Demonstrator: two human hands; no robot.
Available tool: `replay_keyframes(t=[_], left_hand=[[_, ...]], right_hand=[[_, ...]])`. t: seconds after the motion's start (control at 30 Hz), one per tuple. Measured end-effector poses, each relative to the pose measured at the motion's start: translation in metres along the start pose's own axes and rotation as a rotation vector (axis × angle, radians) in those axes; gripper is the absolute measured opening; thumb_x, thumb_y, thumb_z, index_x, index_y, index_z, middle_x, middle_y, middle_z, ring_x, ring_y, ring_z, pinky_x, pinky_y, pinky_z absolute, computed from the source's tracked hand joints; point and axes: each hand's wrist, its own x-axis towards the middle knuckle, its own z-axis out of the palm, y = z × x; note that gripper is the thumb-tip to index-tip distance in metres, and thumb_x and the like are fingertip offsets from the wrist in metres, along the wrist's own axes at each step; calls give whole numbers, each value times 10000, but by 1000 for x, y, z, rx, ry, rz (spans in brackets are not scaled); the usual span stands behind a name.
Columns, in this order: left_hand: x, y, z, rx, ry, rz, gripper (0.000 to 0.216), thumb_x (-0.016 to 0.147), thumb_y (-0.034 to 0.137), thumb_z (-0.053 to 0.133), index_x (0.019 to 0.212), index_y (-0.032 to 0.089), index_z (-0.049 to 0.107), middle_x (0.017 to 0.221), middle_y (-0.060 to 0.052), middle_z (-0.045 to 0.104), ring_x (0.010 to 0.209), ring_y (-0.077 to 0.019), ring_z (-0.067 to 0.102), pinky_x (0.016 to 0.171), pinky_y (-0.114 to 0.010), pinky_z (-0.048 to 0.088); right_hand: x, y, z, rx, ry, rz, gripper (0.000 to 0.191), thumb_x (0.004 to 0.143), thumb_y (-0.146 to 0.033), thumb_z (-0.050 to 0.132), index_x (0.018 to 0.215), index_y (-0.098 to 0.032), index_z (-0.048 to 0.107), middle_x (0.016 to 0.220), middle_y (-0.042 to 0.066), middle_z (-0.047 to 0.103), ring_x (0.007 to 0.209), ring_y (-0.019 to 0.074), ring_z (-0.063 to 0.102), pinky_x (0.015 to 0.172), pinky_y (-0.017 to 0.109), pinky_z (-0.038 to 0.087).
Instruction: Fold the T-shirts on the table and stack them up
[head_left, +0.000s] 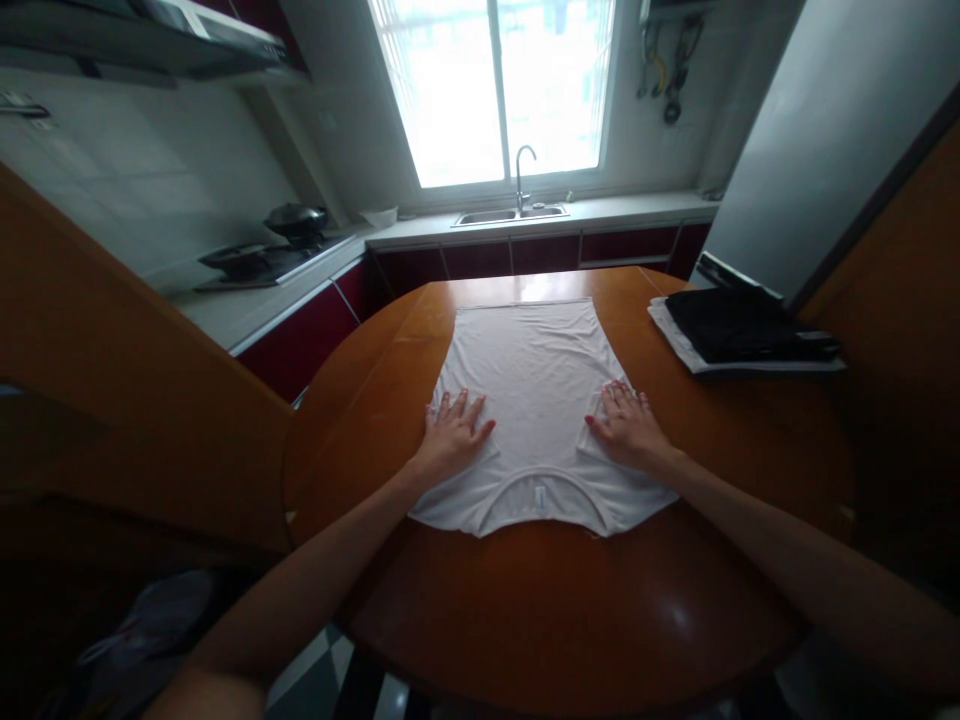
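Observation:
A white T-shirt (536, 390) lies flat on the wooden table, its neckline toward me and its hem toward the window. Both sleeves are turned inward over the body. My left hand (454, 432) rests flat on the left sleeve, fingers spread. On the other side, my right hand (624, 425) presses flat on the right sleeve with its fingers stretched out. A small label shows inside the collar. Some fine wrinkles run across the cloth.
The round wooden table (360, 420) carries a stack of folded dark and white clothes (739, 325) at its right. Beyond it are a counter with a sink (510, 214) and a stove with pans (244, 262). A tall pale panel (825, 130) stands at right.

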Motion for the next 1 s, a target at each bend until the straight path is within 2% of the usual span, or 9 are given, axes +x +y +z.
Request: replay_keyframes(t=[0.17, 0.37, 0.5, 0.67, 1.0], left_hand=[[-3, 6, -4, 43, 31, 50, 668, 1015, 626, 303, 1578, 271, 356, 1675, -114, 229, 1545, -390, 128, 1187, -685, 111], [-6, 13, -4, 73, -86, 48, 674, 1014, 626, 324, 1597, 287, 310, 1687, -95, 187, 1544, -407, 102, 1185, -685, 113], [-6, 13, -4, 66, -75, 52, 667, 1016, 619, 327, 1596, 290, 313, 1686, -92, 191, 1545, -404, 105, 1187, -683, 107], [-6, 12, -2, 63, -65, 60, 670, 1013, 625, 327, 1592, 287, 325, 1684, -95, 200, 1542, -408, 118, 1185, -679, 105], [-6, 11, -1, 78, -65, 63, 671, 1008, 640, 320, 1589, 304, 323, 1687, -88, 197, 1546, -402, 99, 1186, -664, 99]], right_hand=[[-3, -7, -7, 1, 136, -71, 717, 1031, -502, 268, 1544, -7, 344, 1637, 231, 268, 1537, 317, 192, 1231, 517, 156], [-4, -8, 1, 14, 32, -107, 764, 1004, -564, 316, 1519, -4, 389, 1609, 260, 315, 1524, 344, 229, 1222, 538, 173], [-6, -9, -2, 49, 30, -136, 826, 991, -627, 311, 1560, -30, 327, 1638, 240, 257, 1538, 340, 188, 1226, 536, 162], [-10, -13, -4, 34, -71, -170, 907, 962, -703, 302, 1569, -30, 318, 1645, 256, 216, 1548, 353, 128, 1227, 547, 133], [-11, -14, -6, 22, -87, -166, 963, 937, -746, 306, 1575, -25, 304, 1652, 249, 193, 1553, 349, 98, 1238, 532, 110]])
